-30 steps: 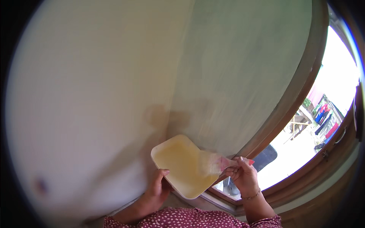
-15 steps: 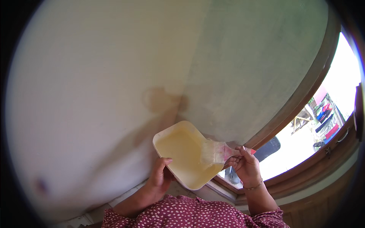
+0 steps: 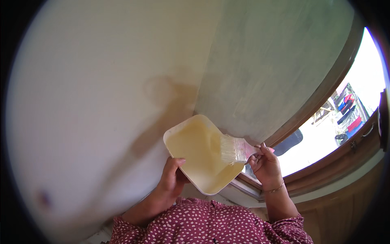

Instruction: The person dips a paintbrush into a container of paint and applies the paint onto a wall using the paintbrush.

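Observation:
My left hand grips the near left rim of a square tub with rounded corners, thumb over the edge and fingers hidden beneath. Pale yellow paint coats its inside. In my right hand is a wide paintbrush, pinched by its handle. The brush lies level over the tub's right side, its paint-coated bristles pointing left above the paint. Whether the bristles touch the paint I cannot tell. Ahead, a pale wall meets a greyish-green wall at a corner.
A brown wooden frame edges the greyish-green wall on the right, around a bright opening. Beyond it, colourful clothes hang outside. A wooden door panel with a metal handle stands far right. A dark rounded object shows behind my right hand.
The tub and both hands have risen slightly in view. The brush has lifted a little and its bristles now show more plainly over the tub.

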{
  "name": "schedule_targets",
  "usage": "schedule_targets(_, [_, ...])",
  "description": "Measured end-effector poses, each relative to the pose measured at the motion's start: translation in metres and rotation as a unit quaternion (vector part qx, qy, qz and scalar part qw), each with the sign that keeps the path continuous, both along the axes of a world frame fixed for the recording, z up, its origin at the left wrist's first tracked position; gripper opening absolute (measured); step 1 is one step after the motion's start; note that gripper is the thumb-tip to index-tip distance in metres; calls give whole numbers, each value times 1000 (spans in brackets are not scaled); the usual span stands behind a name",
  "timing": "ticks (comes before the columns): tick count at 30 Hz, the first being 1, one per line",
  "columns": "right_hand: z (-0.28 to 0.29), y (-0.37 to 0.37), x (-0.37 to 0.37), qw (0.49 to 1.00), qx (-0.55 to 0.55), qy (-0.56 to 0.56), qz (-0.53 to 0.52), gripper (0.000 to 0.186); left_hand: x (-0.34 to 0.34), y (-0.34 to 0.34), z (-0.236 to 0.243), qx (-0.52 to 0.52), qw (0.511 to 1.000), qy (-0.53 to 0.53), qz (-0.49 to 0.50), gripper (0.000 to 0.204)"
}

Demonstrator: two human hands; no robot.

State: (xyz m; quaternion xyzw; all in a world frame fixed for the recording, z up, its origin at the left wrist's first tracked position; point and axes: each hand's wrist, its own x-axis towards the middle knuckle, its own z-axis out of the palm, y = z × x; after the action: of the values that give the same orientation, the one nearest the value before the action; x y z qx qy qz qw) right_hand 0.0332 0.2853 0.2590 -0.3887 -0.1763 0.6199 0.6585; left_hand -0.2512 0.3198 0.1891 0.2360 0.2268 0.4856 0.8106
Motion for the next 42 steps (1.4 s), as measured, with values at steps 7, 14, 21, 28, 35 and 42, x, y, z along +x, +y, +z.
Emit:
schedule_targets(7, [-7, -9, -24, 998, -6, 55, -19, 23, -3, -3, -4, -13, 999, 7, -33, 59])
schedule_targets(14, [77, 33, 10, 964, 221, -92, -112, 22, 2, -6, 3, -4, 999, 17, -47, 57])
schedule_targets(21, [161, 106, -15, 770, 252, -577, -105, 18, 4, -10, -2, 10, 999, 27, -36, 59])
schedule_targets(28, [250, 114, -51, 599, 279, -750, 12, 9, -11, -14, -6, -39, 999, -16, 2, 60])
schedule_targets(35, [363, 93, -44, 360, 379, -832, -186, 7, -11, -19, -21, -19, 1000, -17, 11, 60])
schedule_targets(42, [312, 72, -53, -29, 411, -834, -368, 14, 9, -3, -44, -2, 999, -26, -43, 61])
